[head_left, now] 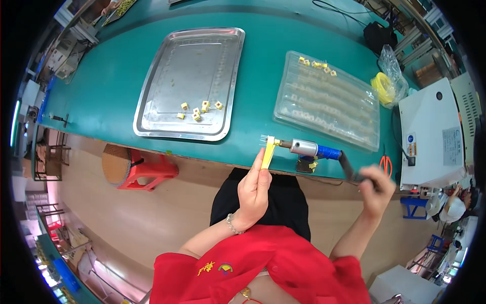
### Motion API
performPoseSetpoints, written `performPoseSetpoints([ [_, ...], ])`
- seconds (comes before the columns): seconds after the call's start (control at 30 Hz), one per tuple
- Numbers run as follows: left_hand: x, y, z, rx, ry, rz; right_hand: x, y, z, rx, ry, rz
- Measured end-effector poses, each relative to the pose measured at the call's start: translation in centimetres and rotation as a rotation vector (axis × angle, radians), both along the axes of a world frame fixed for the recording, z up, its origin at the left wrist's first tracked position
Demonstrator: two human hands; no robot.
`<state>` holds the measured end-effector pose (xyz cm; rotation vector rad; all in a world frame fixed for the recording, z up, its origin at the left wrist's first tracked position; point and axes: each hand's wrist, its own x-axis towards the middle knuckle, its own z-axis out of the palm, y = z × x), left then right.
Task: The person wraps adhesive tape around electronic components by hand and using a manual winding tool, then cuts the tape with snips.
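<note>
My left hand (254, 195) is closed on a strip of yellow tape (268, 156), pinched between thumb and fingers. The strip runs taut up to a small bobbin with thin metal pins (271, 140). That bobbin sits on the shaft end of a hand-crank winder (304, 147), which has a silver barrel and a blue section at the table's near edge. On the winder's right, my right hand (378, 188) is wrapped round the dark crank handle (365, 178); hand and handle are smeared by motion.
Several small yellow-wrapped bobbins (196, 111) lie in a steel tray (190, 50) at left. A clear plastic tray (329, 109) holds more at its far end. To the right are red-handled scissors (386, 163), a white machine (428, 134) and a yellow tape roll (383, 88). A red stool (147, 169) stands below.
</note>
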<state>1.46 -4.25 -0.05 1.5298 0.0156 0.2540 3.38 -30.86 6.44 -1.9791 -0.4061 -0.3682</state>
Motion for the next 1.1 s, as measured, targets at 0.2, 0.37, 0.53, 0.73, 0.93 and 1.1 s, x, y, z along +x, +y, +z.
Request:
performPoseSetpoints([
  [0.2,0.4,-0.4,-0.4,0.041,-0.013,0.01,5.7,0.9,-4.0,-0.014,0.302,-0.112],
  [0.37,0.8,-0.4,-0.4,-0.006,-0.008,0.006,0.4,0.5,1.2,-0.082,0.099,0.089],
  [0.53,0.9,-0.6,-0.7,-0.044,0.013,0.007,6.4,1.8,-1.9,0.051,0.192,-0.214],
  [0.73,2.4,-0.4,0.1,-0.196,0.099,-0.046,0.0,1.2,-4.0,0.055,0.371,-0.05],
  [0.93,3.5,-0.6,0.1,-0.447,0.123,-0.104,-0.1,2.0,-3.6,0.086,0.452,-0.075],
  [1.1,2.7,0.6,0.7,-0.514,0.164,-0.189,-0.7,0.8,-1.8,0.016,0.448,-0.286],
])
